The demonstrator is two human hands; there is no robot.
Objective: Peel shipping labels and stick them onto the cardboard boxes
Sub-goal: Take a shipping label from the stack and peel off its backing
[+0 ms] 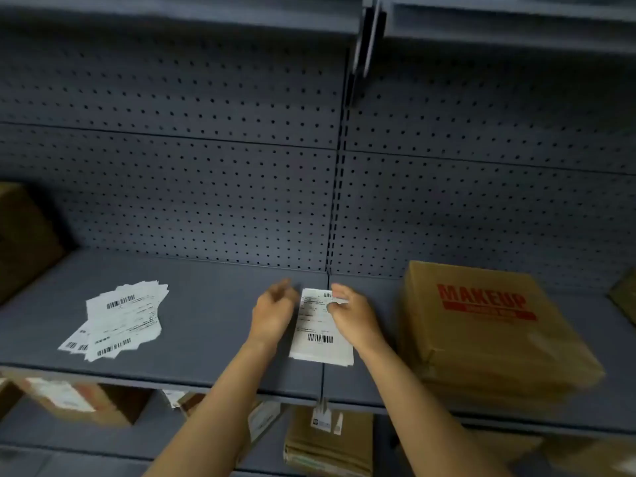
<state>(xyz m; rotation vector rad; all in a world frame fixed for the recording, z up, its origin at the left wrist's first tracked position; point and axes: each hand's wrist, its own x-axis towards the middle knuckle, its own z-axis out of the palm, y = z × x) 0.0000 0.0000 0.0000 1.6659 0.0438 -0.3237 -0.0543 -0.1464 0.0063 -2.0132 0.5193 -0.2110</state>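
A: Start big. What's on the grey shelf (206, 304)?

B: A cardboard box (488, 325) printed MAKEUP at the right, a loose pile of labels (120, 318) well off to the left, and one shipping label (318, 333) lying flat between the hands.

A: And the hands?

B: The right hand (351, 316) pinches the label's top corner. The left hand (273, 309) hovers beside it, fingers loosely spread, gripping nothing.

A: Advice?

B: I'd pin the sheet with the left, then peel slowly from that corner so it doesn't curl.
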